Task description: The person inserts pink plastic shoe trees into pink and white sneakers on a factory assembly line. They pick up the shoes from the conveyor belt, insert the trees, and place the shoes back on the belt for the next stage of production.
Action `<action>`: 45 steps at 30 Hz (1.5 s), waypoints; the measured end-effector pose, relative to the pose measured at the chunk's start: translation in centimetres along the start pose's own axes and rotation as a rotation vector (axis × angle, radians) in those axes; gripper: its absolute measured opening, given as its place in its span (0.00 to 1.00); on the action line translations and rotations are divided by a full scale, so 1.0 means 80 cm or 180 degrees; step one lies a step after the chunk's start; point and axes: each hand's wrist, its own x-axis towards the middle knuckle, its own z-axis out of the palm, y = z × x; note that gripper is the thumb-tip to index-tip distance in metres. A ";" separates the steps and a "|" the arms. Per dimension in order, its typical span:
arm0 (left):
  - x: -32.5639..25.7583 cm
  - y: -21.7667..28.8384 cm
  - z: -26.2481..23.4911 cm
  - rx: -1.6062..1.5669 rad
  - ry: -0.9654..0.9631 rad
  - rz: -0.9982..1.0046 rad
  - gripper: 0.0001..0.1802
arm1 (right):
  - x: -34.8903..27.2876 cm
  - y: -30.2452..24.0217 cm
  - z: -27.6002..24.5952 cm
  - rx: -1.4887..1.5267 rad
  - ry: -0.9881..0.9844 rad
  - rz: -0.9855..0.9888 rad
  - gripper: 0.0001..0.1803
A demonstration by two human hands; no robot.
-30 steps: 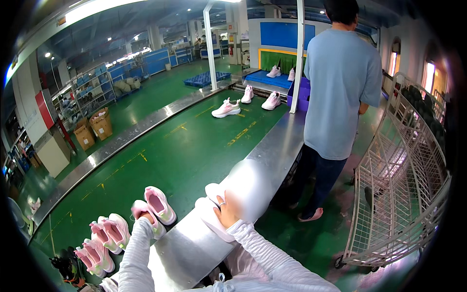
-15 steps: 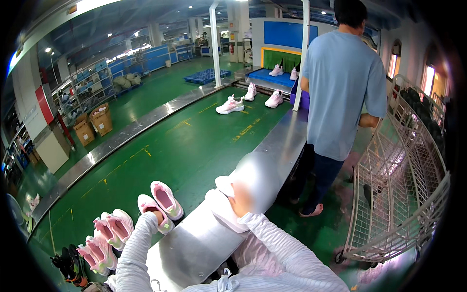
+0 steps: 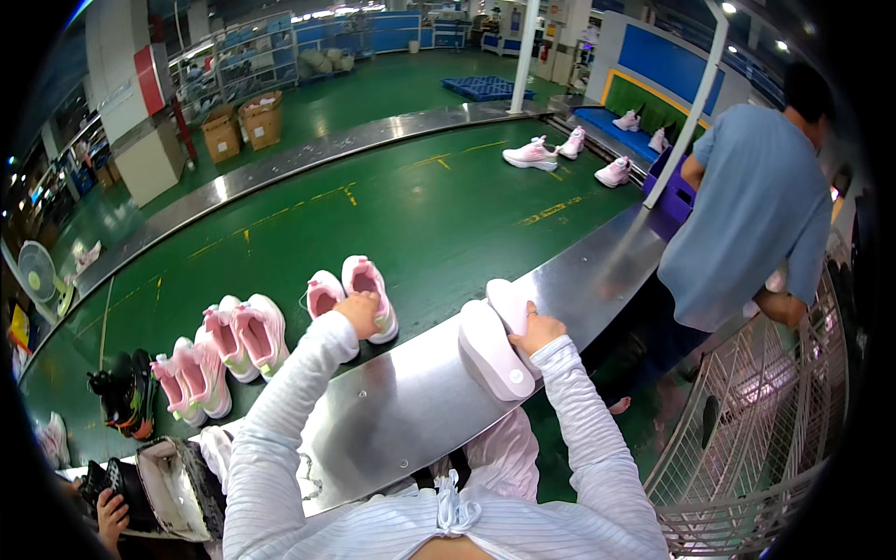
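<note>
On the green conveyor belt, my left hand is closed on the inner side of a pale pink sneaker. Its mate, another pink sneaker, stands close on the left, partly behind my wrist. My right hand grips the right one of two pale, thick, sole-shaped pieces, which lie side by side on the metal edge. Their smooth faces are up, and one has a round white spot; whether they are whole shoes turned over I cannot tell.
Several pink sneakers line the belt at left, beside black shoes. A co-worker in a blue shirt stands at right near a wire cart. Another person's hand shows at lower left. More sneakers stand far off.
The view has swung right and down. My left hand has shifted from the left sneaker's opening to the right sneaker. My right hand stays at the sole-shaped pieces. The co-worker leans toward the cart.
</note>
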 end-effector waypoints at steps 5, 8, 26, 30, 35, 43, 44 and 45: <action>0.000 0.002 0.022 -0.0143 -0.0577 -0.0353 0.15 | -0.003 -0.006 -0.022 0.0031 0.0243 -0.0033 0.43; -0.004 0.003 0.017 -0.1581 -0.0164 -0.0080 0.15 | -0.016 -0.006 -0.063 0.0197 0.0699 0.0001 0.35; 0.023 -0.061 0.073 -0.1742 0.1916 -0.1350 0.17 | 0.104 -0.288 -0.015 0.1125 -0.1053 -0.1750 0.19; 0.013 -0.045 0.065 -0.1968 0.1768 -0.1592 0.17 | 0.122 -0.336 0.052 0.1484 -0.0470 -0.1657 0.18; 0.004 -0.036 0.053 -0.1742 0.1944 -0.1581 0.16 | 0.132 -0.365 0.084 0.1780 -0.0104 -0.1564 0.17; -0.001 -0.056 0.076 -0.1784 0.2156 -0.1308 0.15 | 0.137 -0.386 0.119 0.1734 0.0119 -0.1565 0.15; 0.001 -0.055 0.076 -0.1765 0.2105 -0.1317 0.15 | 0.134 -0.379 0.110 0.1652 0.0029 -0.1559 0.15; 0.003 -0.052 0.072 -0.1741 0.2047 -0.1313 0.15 | 0.132 -0.373 0.102 0.1606 -0.0024 -0.1567 0.15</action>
